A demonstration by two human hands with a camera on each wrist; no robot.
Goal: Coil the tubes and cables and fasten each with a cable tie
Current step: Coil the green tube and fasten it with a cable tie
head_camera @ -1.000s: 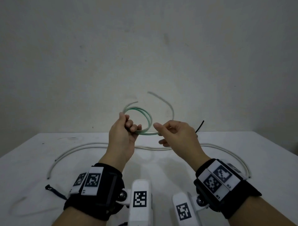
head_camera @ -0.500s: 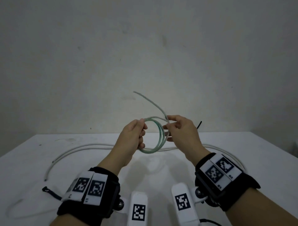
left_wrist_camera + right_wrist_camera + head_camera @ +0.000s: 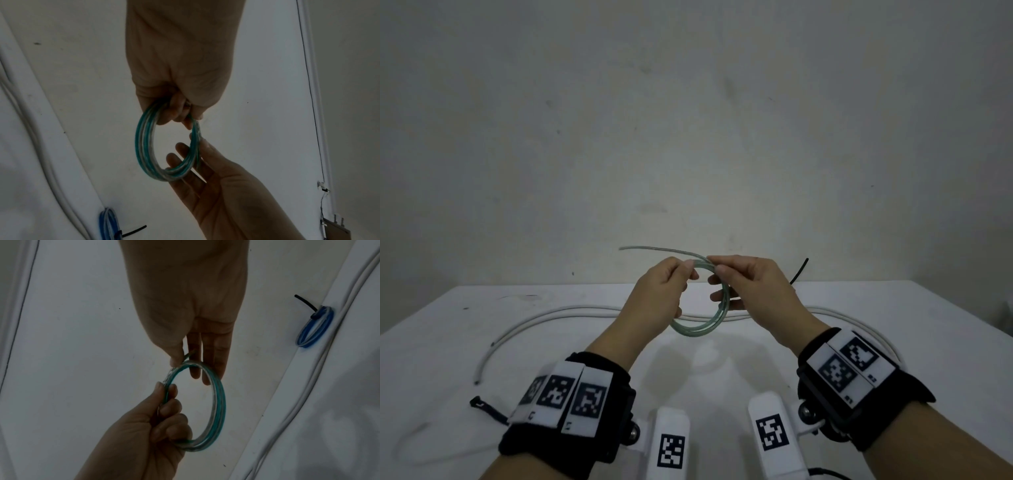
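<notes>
Both hands are raised above the white table point(image 3: 893, 325) and hold one coil of green-striped clear tube point(image 3: 702, 325) between them. The left hand point(image 3: 654, 298) grips the coil at about 10 o'clock of the ring: its fingers are curled around the turns and the thumb presses on them. The right hand point(image 3: 753, 291) pinches the tube with thumb and forefinger at about 12 o'clock, just beside the left fingertips, while its other fingers are stretched almost straight behind the ring. The coil hangs nearly upright, with several turns lying close together. One loose end of the tube point(image 3: 650, 249) goes out from the pinch toward 9 o'clock.

On the table, beyond the hands, a long white cable point(image 3: 544, 317) lies in a wide arc from 8 o'clock to 4 o'clock. A black cable tie point(image 3: 486, 409) lies at 8 o'clock, near the left wrist. In the right wrist view, a blue-striped tube coil point(image 3: 316, 328) lies on the table at 2 o'clock, just beside the white cable, and a black tie point(image 3: 306, 304) is fastened around it, its tail sticking out. In the head view only this tail shows, behind the right hand.
</notes>
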